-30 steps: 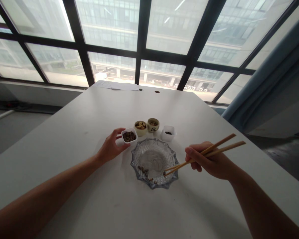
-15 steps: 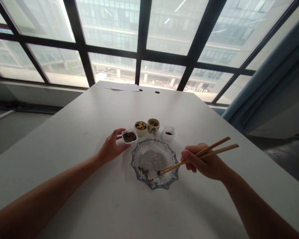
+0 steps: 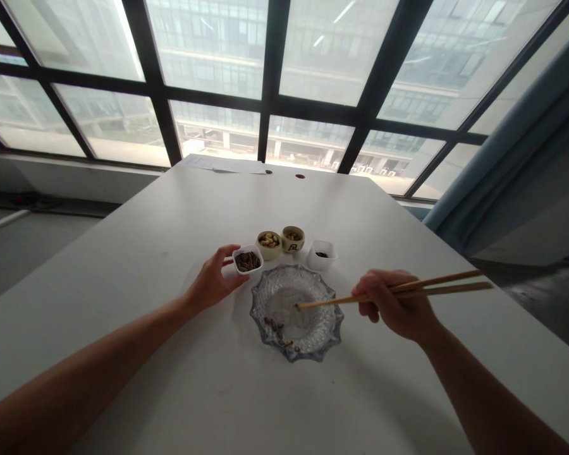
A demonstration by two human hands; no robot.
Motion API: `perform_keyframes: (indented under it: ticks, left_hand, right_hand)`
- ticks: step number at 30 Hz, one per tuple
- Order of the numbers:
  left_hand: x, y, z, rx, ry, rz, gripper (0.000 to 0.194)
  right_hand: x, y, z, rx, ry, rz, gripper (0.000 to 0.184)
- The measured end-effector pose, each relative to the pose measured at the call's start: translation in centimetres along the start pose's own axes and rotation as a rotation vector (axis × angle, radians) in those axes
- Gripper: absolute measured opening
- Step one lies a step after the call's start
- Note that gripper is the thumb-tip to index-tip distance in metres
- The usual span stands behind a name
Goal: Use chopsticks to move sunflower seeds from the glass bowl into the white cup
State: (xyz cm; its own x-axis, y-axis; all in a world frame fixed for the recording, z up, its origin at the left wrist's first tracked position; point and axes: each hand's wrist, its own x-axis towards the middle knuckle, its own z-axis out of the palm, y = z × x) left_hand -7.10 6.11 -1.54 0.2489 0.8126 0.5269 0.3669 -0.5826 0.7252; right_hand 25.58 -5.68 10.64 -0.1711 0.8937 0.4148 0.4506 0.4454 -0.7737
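Note:
My left hand point(image 3: 217, 273) grips a small white square bowl point(image 3: 260, 268) by its sides; dark striped sunflower seeds point(image 3: 247, 261) fill it. A pair of wooden chopsticks point(image 3: 436, 285) is held in my right hand point(image 3: 393, 299). Their tips reach over the glass plate point(image 3: 294, 355), close together around a small dark piece point(image 3: 296, 306). The plate is clear, patterned and scallop-edged. Several sunflower seeds and small brown bits point(image 3: 275, 326) lie on its near left part.
Behind the plate stand a cream cup of cashew-like nuts point(image 3: 269, 240), another cream cup with a dark character point(image 3: 293, 239) and nuts inside, and a white square bowl point(image 3: 322, 254) with a few dark seeds. Paper sheets point(image 3: 222, 164) lie at the table's far edge, before the window.
My right hand has shifted slightly right, and the chopsticks now lie flatter. Their tips have risen from the plate's lower middle with the dark piece. My left hand stays on the bowl.

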Motion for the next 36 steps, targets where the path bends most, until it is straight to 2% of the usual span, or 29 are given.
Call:
perform_keyframes:
  ticks: [3,4,5,6,9,10,11,13,15,17,19,22,23,25,30,36]
  left_hand:
    - [0.1,0.1,0.0,-0.008,0.002,-0.007,0.059]
    - [0.1,0.2,0.0,-0.011,0.002,-0.010,0.059]
    - [0.1,0.2,0.0,-0.013,0.001,-0.011,0.059]
    - [0.1,0.3,0.0,-0.015,-0.001,-0.012,0.060]
    - [0.1,0.2,0.0,-0.011,-0.002,-0.009,0.059]
    - [0.1,0.2,0.0,-0.009,-0.001,-0.009,0.059]
    - [0.1,0.2,0.0,-0.007,-0.001,-0.009,0.059]
    - [0.1,0.2,0.0,-0.007,-0.004,-0.009,0.059]
    - [0.1,0.3,0.0,-0.012,-0.007,-0.009,0.059]
    - [0.1,0.4,-0.1,-0.012,-0.007,-0.010,0.059]
    - [0.1,0.5,-0.1,-0.005,-0.008,-0.007,0.058]
    - [0.1,0.6,-0.1,0.004,-0.013,-0.005,0.058]
    - [0.1,0.6,-0.1,0.004,-0.012,-0.005,0.058]
    - [0.1,0.5,-0.1,0.005,-0.012,-0.004,0.059]
    - [0.1,0.6,-0.2,0.014,-0.013,0.001,0.058]
    - [0.1,0.5,-0.1,0.030,-0.011,-0.001,0.059]
  right_hand:
    - [0.3,1.4,-0.6,-0.073,0.529,-0.026,0.043]
    - [0.4,2.1,-0.9,-0.106,0.640,-0.028,0.043]
    - [0.5,2.8,-1.1,-0.145,0.685,-0.022,0.044]
    - [0.7,3.5,-1.4,-0.188,0.661,-0.004,0.046]
    - [1.0,5.4,-2.0,-0.332,0.408,0.098,0.048]
    - [1.0,5.7,-2.1,-0.360,0.362,0.120,0.048]
    - [1.1,5.9,-2.1,-0.372,0.356,0.129,0.049]
    - [1.0,5.8,-1.9,-0.342,0.424,0.110,0.048]
    - [0.8,5.0,-1.7,-0.254,0.477,0.078,0.046]
    - [0.5,3.8,-1.4,-0.121,0.471,0.049,0.047]
    - [0.3,2.4,-0.9,0.000,0.318,0.037,0.050]
    - [-0.1,0.5,0.0,0.048,-0.102,0.016,0.049]
    - [-0.2,0.1,0.4,0.035,-0.207,-0.002,0.048]
    - [-0.3,-0.6,1.0,-0.003,-0.320,-0.050,0.046]
    - [-0.4,-0.8,1.7,-0.093,-0.357,-0.130,0.044]
    - [-0.4,-0.8,2.1,-0.086,-0.384,-0.143,0.043]
